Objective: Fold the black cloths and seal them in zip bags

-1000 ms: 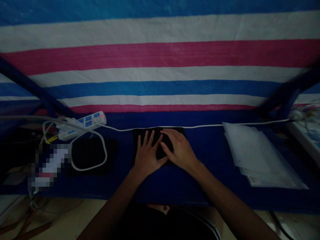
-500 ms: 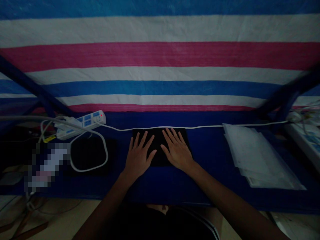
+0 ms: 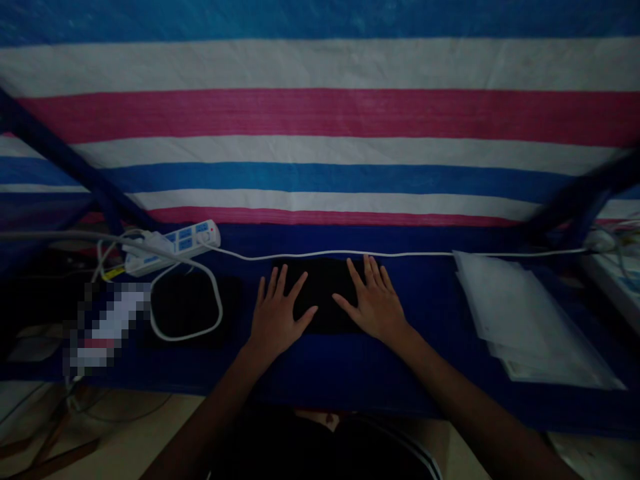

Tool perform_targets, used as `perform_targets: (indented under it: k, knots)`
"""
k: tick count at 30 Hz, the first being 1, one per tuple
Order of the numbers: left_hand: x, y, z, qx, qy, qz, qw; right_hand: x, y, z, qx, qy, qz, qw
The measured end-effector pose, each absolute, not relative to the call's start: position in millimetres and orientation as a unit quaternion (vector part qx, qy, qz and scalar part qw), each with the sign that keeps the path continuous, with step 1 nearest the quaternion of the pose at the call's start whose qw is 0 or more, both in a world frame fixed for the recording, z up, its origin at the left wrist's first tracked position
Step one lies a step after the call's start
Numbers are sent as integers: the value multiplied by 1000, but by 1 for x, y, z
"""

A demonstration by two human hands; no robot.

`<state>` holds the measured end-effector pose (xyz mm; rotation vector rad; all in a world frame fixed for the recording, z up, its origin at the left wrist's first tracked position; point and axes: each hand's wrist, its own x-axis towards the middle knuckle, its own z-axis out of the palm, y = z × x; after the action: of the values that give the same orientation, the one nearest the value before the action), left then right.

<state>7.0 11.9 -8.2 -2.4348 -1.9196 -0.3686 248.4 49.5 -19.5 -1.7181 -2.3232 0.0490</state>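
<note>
With the black rectangular piece (image 3: 324, 293) taken as the centre of the dial and twelve o'clock towards the striped sheet (image 3: 320, 113), the piece lies flat on the blue table (image 3: 345, 373) in front of the person; it is too dark to tell its material. The person's left hand (image 3: 277, 317) is at about eight o'clock, palm down over the piece's edge, fingers spread towards twelve and thumb out towards two. The right hand (image 3: 377, 303) is at about three, also palm down over the edge, fingers fanned towards eleven and thumb towards ten. Both hands are open, with neither closed around anything, and the two thumbs are apart.

A white cord (image 3: 305, 256) runs across at twelve, just beyond the right fingertips. It leads to a white power strip (image 3: 186, 241) between nine and ten, its small red light lit. At nine, a pale cable loop (image 3: 218, 293) lies over another black item (image 3: 184, 303). At three, well apart from the hands, translucent plastic sleeves (image 3: 525, 313) lie overlapped.
</note>
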Motion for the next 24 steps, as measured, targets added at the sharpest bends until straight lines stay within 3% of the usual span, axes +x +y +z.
perform_targets:
  k: [10, 17, 24]
  knots:
    - [10, 10, 1, -778, -620, -102, 17, 252, 48, -14, -600, -783, -9, 164]
    - [31, 19, 21, -809, -571, -139, 8, 242, 43, 10, -519, -823, 40, 227]
    - [41, 33, 1, -823, -551, -134, -23, 240, 43, -1, -510, -839, 90, 169]
